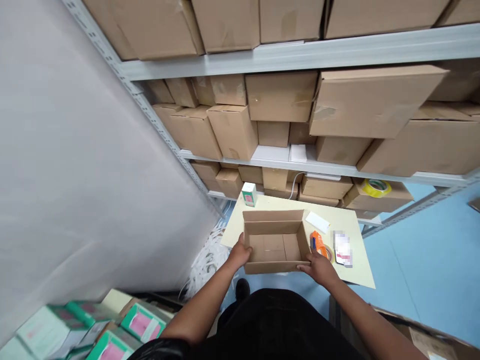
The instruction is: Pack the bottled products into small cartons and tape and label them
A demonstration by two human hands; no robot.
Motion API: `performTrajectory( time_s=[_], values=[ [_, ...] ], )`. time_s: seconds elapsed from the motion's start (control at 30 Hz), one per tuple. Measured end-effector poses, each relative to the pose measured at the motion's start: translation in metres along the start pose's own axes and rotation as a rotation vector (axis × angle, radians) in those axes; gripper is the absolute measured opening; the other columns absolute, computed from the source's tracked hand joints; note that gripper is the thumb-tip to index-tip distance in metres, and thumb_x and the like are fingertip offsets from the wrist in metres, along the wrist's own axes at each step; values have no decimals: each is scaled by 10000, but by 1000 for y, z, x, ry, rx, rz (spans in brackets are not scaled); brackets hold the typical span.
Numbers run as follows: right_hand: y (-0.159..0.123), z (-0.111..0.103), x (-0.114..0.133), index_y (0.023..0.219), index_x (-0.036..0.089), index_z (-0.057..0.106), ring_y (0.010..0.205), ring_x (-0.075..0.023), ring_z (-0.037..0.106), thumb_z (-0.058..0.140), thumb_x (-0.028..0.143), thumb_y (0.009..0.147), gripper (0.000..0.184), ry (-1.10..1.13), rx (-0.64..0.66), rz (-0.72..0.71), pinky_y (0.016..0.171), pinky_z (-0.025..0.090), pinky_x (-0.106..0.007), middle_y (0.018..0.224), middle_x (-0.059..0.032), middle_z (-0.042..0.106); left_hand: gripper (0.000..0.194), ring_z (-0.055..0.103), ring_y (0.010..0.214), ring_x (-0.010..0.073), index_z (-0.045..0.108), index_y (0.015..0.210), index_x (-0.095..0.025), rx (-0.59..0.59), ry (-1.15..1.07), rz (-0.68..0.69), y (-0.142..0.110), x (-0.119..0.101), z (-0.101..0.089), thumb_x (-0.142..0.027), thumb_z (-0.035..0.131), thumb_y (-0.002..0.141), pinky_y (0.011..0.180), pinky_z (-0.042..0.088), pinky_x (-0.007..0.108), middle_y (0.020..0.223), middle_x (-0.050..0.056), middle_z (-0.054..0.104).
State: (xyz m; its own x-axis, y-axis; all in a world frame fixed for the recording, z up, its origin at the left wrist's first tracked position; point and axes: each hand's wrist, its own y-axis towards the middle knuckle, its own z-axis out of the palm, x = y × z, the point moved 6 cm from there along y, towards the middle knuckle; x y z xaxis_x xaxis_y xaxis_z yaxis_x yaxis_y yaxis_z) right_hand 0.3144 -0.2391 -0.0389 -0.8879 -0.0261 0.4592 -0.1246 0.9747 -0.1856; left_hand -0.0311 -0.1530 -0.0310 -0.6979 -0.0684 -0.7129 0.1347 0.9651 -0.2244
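An open, empty cardboard box (275,228) is held over the near side of a pale yellow table (360,272). My left hand (240,252) grips its left wall, thumb over the rim. At the near right corner, my right hand (319,267) is closed on the box in the same way. Just beyond the right hand lies an orange tape dispenser (318,244) with a tape roll, partly covered by that hand. A small green and white carton (249,194) stands at the table's far left corner. A white flat packet (317,221) rests right of the box.
Metal shelves (270,58) filled with cardboard boxes rise behind the table. A yellow tape roll (376,188) sits on a low box at right. White paper strips (206,260) cover the floor at left. Green and white cartons (142,322) are piled at lower left. A blurred-out item (342,248) lies on the table.
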Motion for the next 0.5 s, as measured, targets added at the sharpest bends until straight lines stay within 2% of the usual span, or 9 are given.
performTrajectory(
  time_s=[0.1, 0.2, 0.33, 0.43, 0.5],
  values=[
    [-5, -9, -3, 828, 227, 693, 995, -327, 726, 673, 577, 921, 363, -54, -54, -90, 861, 532, -397, 1084, -140, 740, 712, 712, 1170, 262, 433, 1512, -269, -80, -87, -68, -24, -8, -7, -111, 567, 831, 1011, 548, 407, 1366, 80, 705],
    [-8, -27, 0, 798, 232, 681, 959, -339, 732, 697, 619, 893, 399, -133, -88, -158, 837, 538, -401, 963, -131, 742, 777, 726, 1104, 249, 350, 1577, -278, -158, -124, -43, -53, -15, -22, -156, 587, 847, 966, 563, 396, 1471, 100, 632],
    [-7, -51, 20, 780, 250, 670, 945, -325, 734, 687, 650, 885, 414, -173, -84, -250, 804, 552, -391, 1019, -120, 752, 896, 720, 979, 208, 224, 1656, -272, -199, -96, -12, -95, -15, -50, -245, 631, 859, 937, 567, 381, 1593, 137, 499],
    [-8, -60, 47, 776, 255, 669, 975, -320, 730, 676, 654, 888, 414, -157, -61, -379, 824, 560, -404, 1131, -122, 752, 969, 706, 890, 186, 168, 1683, -280, -202, -31, 24, -127, -8, -77, -292, 670, 854, 929, 558, 369, 1589, 151, 491],
    [-11, -59, 70, 772, 259, 665, 953, -308, 731, 634, 660, 915, 427, -162, -44, -487, 816, 564, -410, 1175, -121, 745, 969, 698, 841, 174, 176, 1684, -273, -250, -1, 21, -149, 4, -100, -312, 678, 856, 921, 552, 361, 1538, 155, 526]
  ],
)
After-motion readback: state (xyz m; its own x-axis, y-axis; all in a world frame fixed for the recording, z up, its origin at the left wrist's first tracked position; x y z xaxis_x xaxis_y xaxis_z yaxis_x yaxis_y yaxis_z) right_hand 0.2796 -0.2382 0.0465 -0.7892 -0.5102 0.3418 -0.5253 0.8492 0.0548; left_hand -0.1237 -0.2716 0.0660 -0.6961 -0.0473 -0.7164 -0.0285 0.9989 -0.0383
